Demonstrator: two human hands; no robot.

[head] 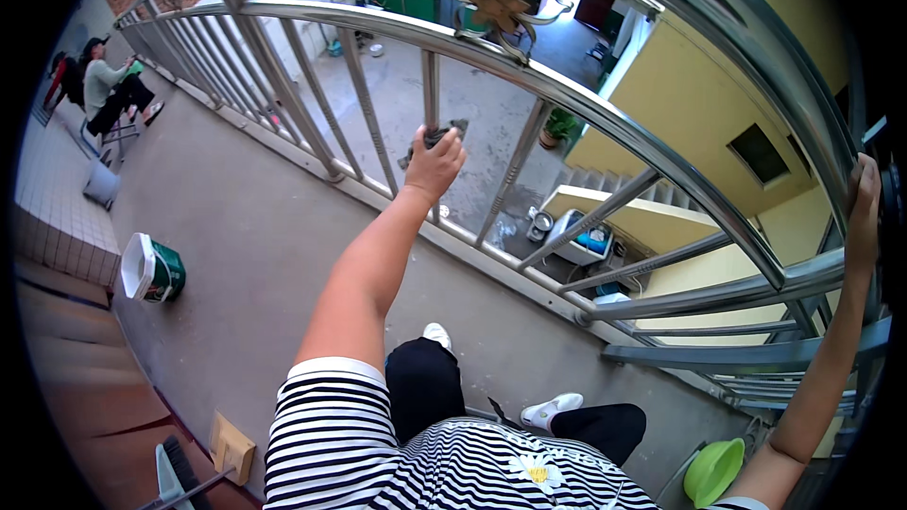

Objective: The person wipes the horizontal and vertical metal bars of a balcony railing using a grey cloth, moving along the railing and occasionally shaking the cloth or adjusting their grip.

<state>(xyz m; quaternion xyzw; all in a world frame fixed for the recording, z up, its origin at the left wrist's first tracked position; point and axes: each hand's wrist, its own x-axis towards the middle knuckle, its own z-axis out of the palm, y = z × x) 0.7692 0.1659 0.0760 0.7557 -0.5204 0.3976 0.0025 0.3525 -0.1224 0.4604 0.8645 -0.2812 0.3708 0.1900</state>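
Observation:
My left hand [438, 163] is wrapped around a slim upright baluster [431, 88] of the stainless-steel railing, with a dark, crumpled cloth [459, 129] held against the metal. Part of the cloth is hidden behind my fingers. Above that hand runs the lower handrail [319, 12], bearing a flower-shaped metal ornament [496, 3]. At the far right, my right hand [863, 202] grips the railing near the curved upper handrail [751, 35]; its fingers are partly lost at the dark picture rim.
A green-and-white bucket [166, 273] stands on the walkway floor, with a grey bucket [103, 184] farther back. Two people [106, 85] sit at upper left. A brush [177, 471] lies lower left, a lime-green basin [714, 471] lower right. Beyond the railing, a courtyard [482, 95] drops away.

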